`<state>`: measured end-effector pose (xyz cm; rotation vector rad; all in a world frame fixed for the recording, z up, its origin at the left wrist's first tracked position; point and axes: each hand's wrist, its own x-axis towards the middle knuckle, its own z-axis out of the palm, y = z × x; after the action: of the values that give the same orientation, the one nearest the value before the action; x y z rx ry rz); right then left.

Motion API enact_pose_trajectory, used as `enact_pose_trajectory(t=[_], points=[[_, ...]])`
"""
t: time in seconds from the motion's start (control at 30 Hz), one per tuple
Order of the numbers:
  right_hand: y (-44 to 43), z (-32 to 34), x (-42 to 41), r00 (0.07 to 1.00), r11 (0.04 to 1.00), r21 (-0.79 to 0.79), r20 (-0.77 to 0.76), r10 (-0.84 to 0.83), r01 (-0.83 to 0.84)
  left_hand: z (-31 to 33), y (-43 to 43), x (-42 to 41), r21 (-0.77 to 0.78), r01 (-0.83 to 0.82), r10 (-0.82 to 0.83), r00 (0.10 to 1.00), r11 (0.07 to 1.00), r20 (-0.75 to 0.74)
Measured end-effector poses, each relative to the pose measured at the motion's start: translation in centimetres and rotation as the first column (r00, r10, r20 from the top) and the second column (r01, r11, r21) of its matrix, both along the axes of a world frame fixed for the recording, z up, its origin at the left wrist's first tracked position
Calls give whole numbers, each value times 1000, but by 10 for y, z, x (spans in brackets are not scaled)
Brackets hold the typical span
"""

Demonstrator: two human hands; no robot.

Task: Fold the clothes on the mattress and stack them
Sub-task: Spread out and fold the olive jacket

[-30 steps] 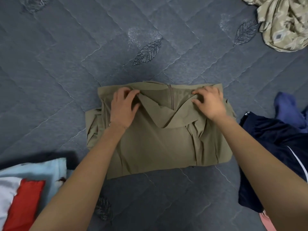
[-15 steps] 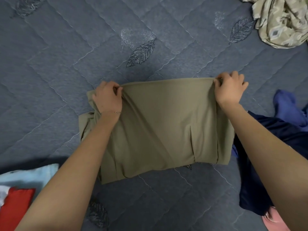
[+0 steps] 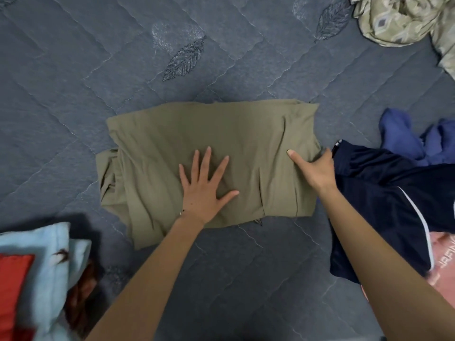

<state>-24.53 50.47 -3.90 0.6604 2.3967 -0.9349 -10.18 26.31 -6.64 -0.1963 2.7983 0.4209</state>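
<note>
An olive-green garment (image 3: 209, 148) lies folded into a wide rectangle in the middle of the grey quilted mattress (image 3: 98, 70). My left hand (image 3: 204, 185) presses flat on its centre with the fingers spread. At the garment's right edge, my right hand (image 3: 316, 169) grips the cloth, thumb on top and fingers tucked round the edge, mostly hidden. To the lower left sits a stack of folded clothes (image 3: 37, 267), light blue with a red piece on it.
A dark navy garment (image 3: 384, 205) with a white stripe lies crumpled to the right, touching the olive one, with blue cloth (image 3: 398, 134) behind it and pink cloth (image 3: 443, 262) under it. A beige patterned fabric (image 3: 403, 18) is bunched at the far right corner.
The top flap was pulled flat over the garment. Both hands then left the far corners: the left came down onto the centre, the right moved to the right edge.
</note>
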Motion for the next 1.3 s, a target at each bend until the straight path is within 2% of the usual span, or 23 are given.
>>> enact_pose_trajectory(t=[0.13, 0.3, 0.63, 0.7, 0.83, 0.93, 1.07, 1.2, 1.3], points=[[-2, -14, 15, 995, 983, 160, -27, 92, -87, -15, -12, 3, -34, -23, 26, 996, 999, 91], [3, -15, 16, 923, 958, 104, -259, 285, -267, -23, -24, 3, -47, -6, 10, 995, 999, 96], [33, -11, 3, 899, 973, 68, -373, 229, -220, -14, -51, 15, -56, -121, 125, 990, 991, 58], [35, -13, 7, 921, 980, 35, -336, 197, -197, -10, -47, 21, -21, -122, 122, 992, 992, 14], [38, -10, 30, 967, 980, -41, -175, 186, -195, -4, -22, 44, 7, -10, 10, 998, 1000, -61], [39, -7, 54, 970, 983, -38, -174, 170, -179, 1, -4, 61, 12, 36, -35, 998, 999, -58], [42, -11, 71, 958, 964, 22, -102, 266, -265, 0, -3, 81, -83, 182, -187, 980, 980, -60], [52, -9, 63, 960, 966, 41, -104, 260, -257, 0, -26, 88, -111, 111, -123, 987, 988, -106], [57, -4, 60, 969, 979, 20, -140, 206, -205, 0, -36, 91, -104, 135, -147, 983, 985, -113]])
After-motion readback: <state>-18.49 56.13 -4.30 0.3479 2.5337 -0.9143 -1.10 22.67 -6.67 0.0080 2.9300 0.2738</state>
